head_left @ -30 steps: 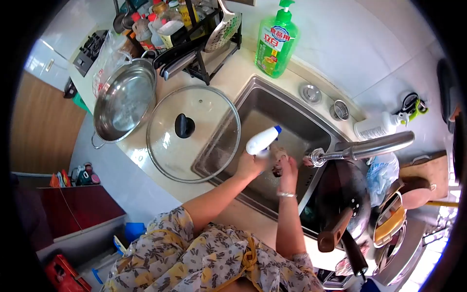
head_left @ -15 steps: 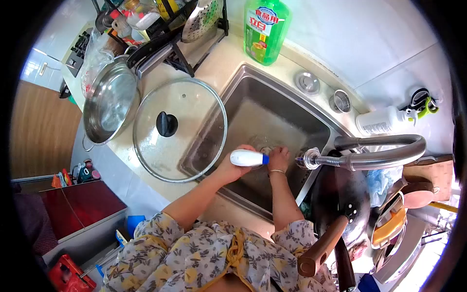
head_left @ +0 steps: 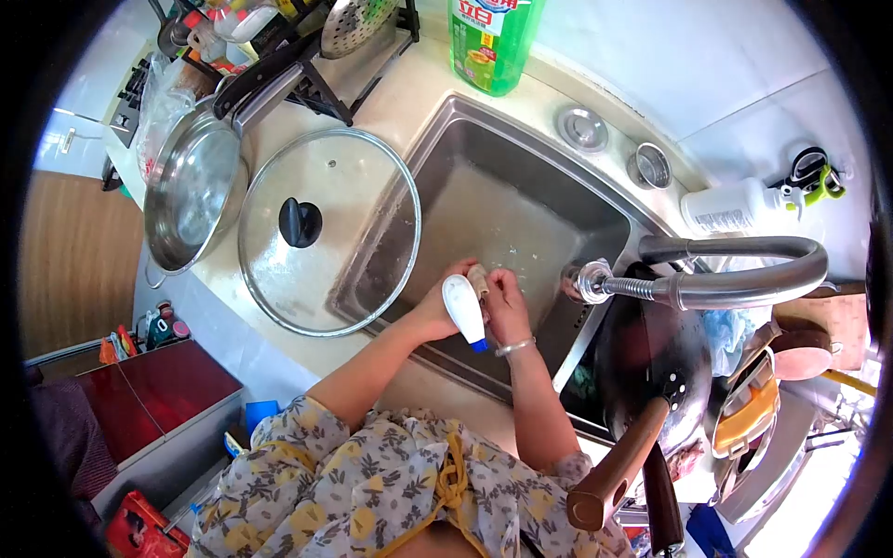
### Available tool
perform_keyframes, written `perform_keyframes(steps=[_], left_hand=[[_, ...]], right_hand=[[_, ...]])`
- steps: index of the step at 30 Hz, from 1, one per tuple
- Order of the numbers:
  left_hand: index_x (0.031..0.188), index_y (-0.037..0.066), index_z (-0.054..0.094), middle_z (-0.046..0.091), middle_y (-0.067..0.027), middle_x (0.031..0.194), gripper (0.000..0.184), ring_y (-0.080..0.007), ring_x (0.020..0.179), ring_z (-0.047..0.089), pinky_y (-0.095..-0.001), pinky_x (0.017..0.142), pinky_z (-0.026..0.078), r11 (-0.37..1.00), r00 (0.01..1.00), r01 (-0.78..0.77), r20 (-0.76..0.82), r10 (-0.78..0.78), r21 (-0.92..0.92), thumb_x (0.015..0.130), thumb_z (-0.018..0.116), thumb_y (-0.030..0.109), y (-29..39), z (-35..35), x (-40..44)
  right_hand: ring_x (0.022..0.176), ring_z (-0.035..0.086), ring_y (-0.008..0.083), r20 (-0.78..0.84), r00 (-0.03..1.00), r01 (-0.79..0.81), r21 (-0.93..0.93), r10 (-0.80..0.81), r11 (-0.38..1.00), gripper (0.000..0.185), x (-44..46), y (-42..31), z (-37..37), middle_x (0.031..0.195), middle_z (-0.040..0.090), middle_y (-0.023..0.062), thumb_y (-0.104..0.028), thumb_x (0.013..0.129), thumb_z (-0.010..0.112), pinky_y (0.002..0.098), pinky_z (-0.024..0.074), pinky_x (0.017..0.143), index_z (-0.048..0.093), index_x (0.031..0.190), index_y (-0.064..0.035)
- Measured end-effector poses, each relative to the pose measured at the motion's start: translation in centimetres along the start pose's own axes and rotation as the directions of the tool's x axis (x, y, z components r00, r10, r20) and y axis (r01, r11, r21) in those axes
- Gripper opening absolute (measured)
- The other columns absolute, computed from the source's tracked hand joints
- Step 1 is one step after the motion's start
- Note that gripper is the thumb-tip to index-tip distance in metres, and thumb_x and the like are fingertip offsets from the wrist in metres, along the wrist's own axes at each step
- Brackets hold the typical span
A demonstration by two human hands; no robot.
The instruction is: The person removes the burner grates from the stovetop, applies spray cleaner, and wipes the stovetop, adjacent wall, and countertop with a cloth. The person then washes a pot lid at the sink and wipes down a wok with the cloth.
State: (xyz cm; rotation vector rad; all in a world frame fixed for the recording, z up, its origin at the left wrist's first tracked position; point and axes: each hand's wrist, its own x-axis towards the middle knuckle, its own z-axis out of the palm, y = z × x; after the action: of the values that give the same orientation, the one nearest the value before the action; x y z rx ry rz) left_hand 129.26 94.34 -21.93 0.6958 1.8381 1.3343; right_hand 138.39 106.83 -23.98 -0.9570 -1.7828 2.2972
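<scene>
My left hand [head_left: 437, 313] is closed in the near part of the sink, with a smooth white handle-like object [head_left: 460, 302] with a blue tip. Its blue end points down toward my body; its other end is hidden, so its kind is unclear. Just beyond it, a small tan, rough-looking piece [head_left: 477, 279] shows between my hands. Fingers of my right hand [head_left: 505, 302], bent and pressed together, close on its right side. I cannot make out what the piece is. Both hands are over the metal sink [head_left: 437, 167], which has shallow water at its bottom.
A glass lid [head_left: 358, 200] lies on the counter left of the sink, beside a steel pot [head_left: 191, 186]. Green detergent [head_left: 493, 56] stands behind. The faucet [head_left: 744, 293] reaches in from the right, above a dark wok [head_left: 651, 358] with a wooden handle.
The white object has turned from pointing right to pointing down toward me. My right hand has risen from the water and come beside my left, and the tan piece now shows between them.
</scene>
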Motion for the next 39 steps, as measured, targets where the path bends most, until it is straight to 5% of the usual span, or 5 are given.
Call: perform_keyframes(steps=[10, 13, 19, 30, 39], left_hand=[[0.113, 0.002, 0.056, 0.062, -0.0118, 0.106, 0.040, -0.0230, 0.100, 0.062, -0.0327, 0.089, 0.049, 0.977, 0.975, -0.174, -0.119, 0.189, 0.124, 0.076, 0.073, 0.003, 1.2, -0.4, -0.1], [0.111, 0.002, 0.059, 0.066, -0.0114, 0.106, 0.037, -0.0217, 0.102, 0.063, -0.0328, 0.089, 0.049, 0.984, 0.990, -0.140, -0.040, 0.136, -0.110, 0.076, 0.072, 0.001, 0.4, -0.6, -0.4], [0.112, 0.004, 0.059, 0.067, -0.0118, 0.108, 0.039, -0.0203, 0.101, 0.064, -0.0343, 0.088, 0.050, 0.993, 0.996, -0.085, 0.017, 0.086, -0.077, 0.075, 0.073, 0.002, 0.9, -1.4, 0.1], [0.116, 0.003, 0.060, 0.065, -0.0160, 0.115, 0.042, -0.0297, 0.109, 0.063, -0.0394, 0.091, 0.050, 0.948, 0.961, -0.246, 0.180, 0.211, 0.202, 0.075, 0.070, 0.002, 0.0, -0.8, 1.1], [0.118, 0.013, 0.062, 0.056, -0.0150, 0.129, 0.054, -0.0344, 0.127, 0.047, -0.0394, 0.107, 0.039, 0.947, 0.939, -0.267, 0.270, 0.214, 0.176, 0.067, 0.077, 0.001, -0.9, 0.6, -0.7]], right_hand=[[0.091, 0.065, 0.0337, -0.057, 0.948, -0.001, -0.985, -0.315, 0.175, 0.028, 5.3, 10.0, -4.4, 0.096, 0.068, 0.0161, -0.018, 0.092, 0.060, 0.0436, 0.0516, 0.082, 0.061, 0.118, -0.0082], [0.083, 0.064, 0.0269, -0.070, 0.934, -0.336, -0.507, 0.351, 0.794, 0.030, 7.3, 14.6, -7.2, 0.094, 0.067, 0.0120, -0.011, 0.090, 0.059, 0.0373, 0.0520, 0.077, 0.061, 0.119, -0.0080], [0.068, 0.060, 0.0130, -0.170, 0.985, 0.033, 0.249, 0.010, 0.968, 0.022, -3.1, -5.7, -1.9, 0.090, 0.064, 0.0039, -0.008, 0.091, 0.053, 0.0268, 0.0471, 0.052, 0.060, 0.111, -0.0044], [0.087, 0.065, 0.0296, 0.261, 0.701, 0.619, -0.685, -0.664, 0.384, 0.017, -2.8, -12.4, 3.6, 0.095, 0.066, 0.0119, -0.005, 0.079, 0.064, 0.0373, 0.0533, 0.077, 0.071, 0.093, -0.0083], [0.079, 0.066, 0.0173, 0.033, 0.993, -0.083, -0.466, 0.111, 0.881, 0.019, 7.2, -1.8, -4.3, 0.094, 0.067, 0.0081, -0.011, 0.085, 0.062, 0.0336, 0.0530, 0.070, 0.071, 0.102, -0.0062]])
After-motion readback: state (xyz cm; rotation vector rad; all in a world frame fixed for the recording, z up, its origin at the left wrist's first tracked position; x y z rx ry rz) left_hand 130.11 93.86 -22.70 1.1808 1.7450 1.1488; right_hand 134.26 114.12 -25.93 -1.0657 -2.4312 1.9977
